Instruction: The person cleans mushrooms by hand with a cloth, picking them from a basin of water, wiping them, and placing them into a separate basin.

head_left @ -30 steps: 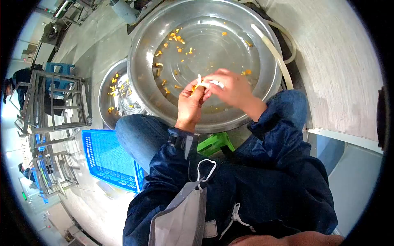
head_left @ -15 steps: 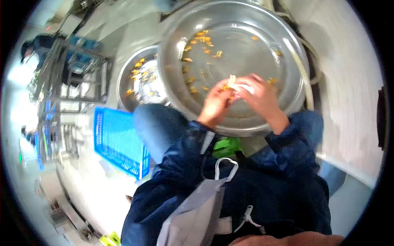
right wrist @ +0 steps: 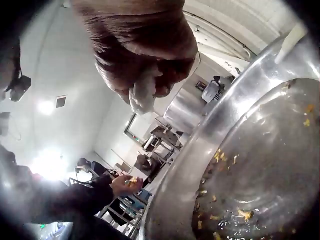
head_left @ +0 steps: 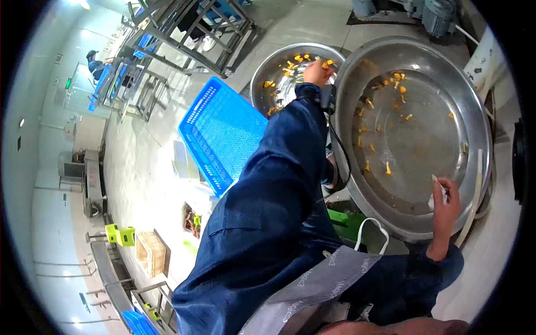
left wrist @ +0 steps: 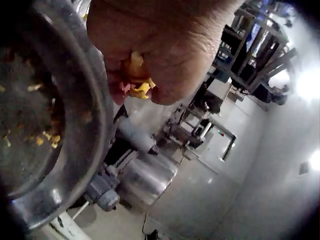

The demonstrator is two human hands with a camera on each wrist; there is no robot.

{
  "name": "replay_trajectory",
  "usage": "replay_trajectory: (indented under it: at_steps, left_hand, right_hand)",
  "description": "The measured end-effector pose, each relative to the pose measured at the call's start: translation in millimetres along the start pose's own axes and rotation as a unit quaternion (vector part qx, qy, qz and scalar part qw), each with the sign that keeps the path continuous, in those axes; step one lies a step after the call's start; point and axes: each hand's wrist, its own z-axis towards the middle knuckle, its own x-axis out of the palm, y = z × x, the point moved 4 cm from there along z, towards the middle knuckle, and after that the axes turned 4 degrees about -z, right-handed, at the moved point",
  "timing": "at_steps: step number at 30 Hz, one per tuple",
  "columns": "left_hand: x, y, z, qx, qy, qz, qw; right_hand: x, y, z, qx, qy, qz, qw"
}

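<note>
My left hand (head_left: pixel 317 73) is over the smaller metal basin (head_left: pixel 258 92), its fingers pinching a yellow-orange mushroom (left wrist: pixel 141 90). More mushroom pieces (head_left: pixel 289 68) lie scattered in that basin. At the near side of the large metal basin (head_left: pixel 345 100), my right hand (head_left: pixel 446 209) grips a crumpled white cloth or tissue (right wrist: pixel 144 95), which pokes out below its curled fingers. Several small yellow mushrooms (head_left: pixel 387 167) sit in the water of the large basin, mostly along its left side.
Left of my arm, a blue plastic basket (head_left: pixel 223 134) stands on the floor. A pale hose (head_left: pixel 476 195) hangs over the large basin's right rim. Metal frames (head_left: pixel 190 39) stand farther off, and a green stool (head_left: pixel 346 220) is below me.
My hands were together over the large basin; now they are apart. The left has carried the mushroom left to the smaller basin; the right keeps the white wad. The head view has turned left.
</note>
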Motion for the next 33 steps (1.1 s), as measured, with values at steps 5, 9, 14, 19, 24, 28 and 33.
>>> replay_trajectory:
  at_steps: [5, 9, 14, 19, 24, 28, 33]
  left_hand:
    - [-185.2, 57.2, 57.6, 0.039, -0.143, 0.69, 0.708]
    - [-186.3, 26.4, 37.5, -0.049, -0.247, 0.271, 0.929]
    - [15.9, 9.3, 48.9, 0.242, -0.122, 0.283, 0.92]
    - [286.9, 114.0, -46.0, 0.0, 0.288, 0.271, 0.918]
    - [425.3, 288.7, -127.2, -0.08, 0.431, 0.408, 0.801]
    - [437.8, 405.0, -181.3, 0.188, 0.571, 0.502, 0.621]
    - [365.2, 336.2, -233.4, 0.009, 0.664, 0.405, 0.629]
  right_hand:
    - [4.1, -2.6, 9.3, 0.031, -0.001, 0.014, 0.999]
    - [-21.7, 10.8, 20.1, 0.016, -0.039, -0.013, 0.999]
    - [-109.0, -19.7, -1.5, 0.077, -0.329, 0.182, 0.923]
    - [-127.6, -33.2, -19.0, 0.088, -0.378, 0.318, 0.865]
    - [-142.4, -27.9, -33.4, 0.141, -0.339, 0.222, 0.903]
    - [-157.3, -36.9, -29.1, 0.056, -0.315, 0.138, 0.937]
    - [-151.3, -29.1, -32.9, 0.055, -0.268, 0.137, 0.952]
